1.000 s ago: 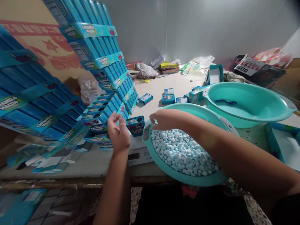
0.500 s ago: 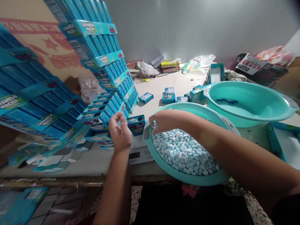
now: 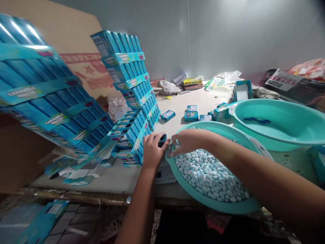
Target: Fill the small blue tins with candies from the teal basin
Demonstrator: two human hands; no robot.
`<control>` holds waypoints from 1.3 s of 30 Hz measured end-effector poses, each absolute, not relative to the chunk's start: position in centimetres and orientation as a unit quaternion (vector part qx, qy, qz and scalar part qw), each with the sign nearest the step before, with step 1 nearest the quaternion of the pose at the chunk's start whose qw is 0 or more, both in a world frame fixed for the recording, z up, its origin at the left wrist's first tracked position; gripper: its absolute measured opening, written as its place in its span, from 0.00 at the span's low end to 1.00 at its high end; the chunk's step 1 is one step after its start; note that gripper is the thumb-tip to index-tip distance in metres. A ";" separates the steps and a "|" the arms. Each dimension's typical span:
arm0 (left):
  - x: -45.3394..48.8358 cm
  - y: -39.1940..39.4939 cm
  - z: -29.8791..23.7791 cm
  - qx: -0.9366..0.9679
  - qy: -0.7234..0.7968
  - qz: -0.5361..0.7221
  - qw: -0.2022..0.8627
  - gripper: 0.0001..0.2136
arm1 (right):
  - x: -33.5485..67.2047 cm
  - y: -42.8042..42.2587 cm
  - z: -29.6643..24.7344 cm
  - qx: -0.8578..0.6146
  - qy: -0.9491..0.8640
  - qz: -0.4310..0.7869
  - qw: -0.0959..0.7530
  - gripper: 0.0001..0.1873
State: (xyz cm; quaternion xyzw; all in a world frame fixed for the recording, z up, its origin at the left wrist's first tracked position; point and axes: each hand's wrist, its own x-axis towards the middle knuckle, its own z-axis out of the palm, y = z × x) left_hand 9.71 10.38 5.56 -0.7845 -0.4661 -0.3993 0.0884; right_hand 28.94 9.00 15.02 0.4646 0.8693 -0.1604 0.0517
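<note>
My left hand (image 3: 153,149) is closed around a small blue candy box (image 3: 162,139), most of it hidden behind my fingers. The box is over a white scale (image 3: 166,177). Over the left rim of a turquoise basin (image 3: 200,202), my right hand (image 3: 184,141) is curled, with a few pale candies (image 3: 177,143) showing between its fingers. White and light-blue candies (image 3: 212,173) fill the basin below it. Just left of my left hand stand filled blue display trays (image 3: 132,135) of candy boxes.
Tall stacks of blue display trays (image 3: 129,78) rise at the left. Small blue boxes (image 3: 191,116) lie behind the basin. A second turquoise basin (image 3: 279,125), holding a few dark blue items, stands at the right. Plastic bags (image 3: 169,87) and packages line the wall. Flattened cardboard (image 3: 78,176) lies front left.
My left hand has moved right from beside the display trays and closed on the small box at the scale. My right hand stays at the basin's left rim. The camera view has shifted.
</note>
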 end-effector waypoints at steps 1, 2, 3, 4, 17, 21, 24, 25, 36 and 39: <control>9.7 10.1 5.8 -0.782 -0.458 -0.411 0.098 0.15 | 29.0 9.1 15.0 0.464 0.870 -0.160 0.051 0.34; 9.6 9.8 6.2 -0.786 -0.443 -0.417 0.115 0.13 | 29.0 9.1 15.0 0.464 0.870 -0.160 0.052 0.33; 9.4 9.3 6.8 -0.790 -0.423 -0.420 0.140 0.12 | 29.0 9.2 14.9 0.464 0.869 -0.164 0.053 0.33; 9.0 8.7 7.6 -0.792 -0.403 -0.426 0.173 0.11 | 29.1 9.3 14.9 0.465 0.867 -0.169 0.053 0.32; -0.5 9.0 12.4 -0.666 -0.404 -0.553 0.296 0.14 | 29.3 9.2 15.1 0.453 0.873 -0.175 0.049 0.36; -0.7 9.3 11.6 -0.675 -0.402 -0.548 0.287 0.10 | 29.5 9.3 15.1 0.453 0.874 -0.171 0.048 0.37; -1.1 9.3 11.8 -0.675 -0.381 -0.548 0.314 0.10 | 29.6 9.4 15.0 0.455 0.872 -0.173 0.051 0.38; -1.3 9.3 11.9 -0.679 -0.368 -0.546 0.324 0.11 | 29.6 9.4 15.0 0.456 0.871 -0.174 0.052 0.38; -2.1 8.7 10.7 -0.693 -0.397 -0.537 0.271 0.13 | 29.5 9.8 14.3 0.450 0.874 -0.178 0.047 0.36; -1.5 9.1 10.7 -0.676 -0.434 -0.547 0.235 0.11 | 29.6 9.8 14.3 0.451 0.873 -0.181 0.044 0.35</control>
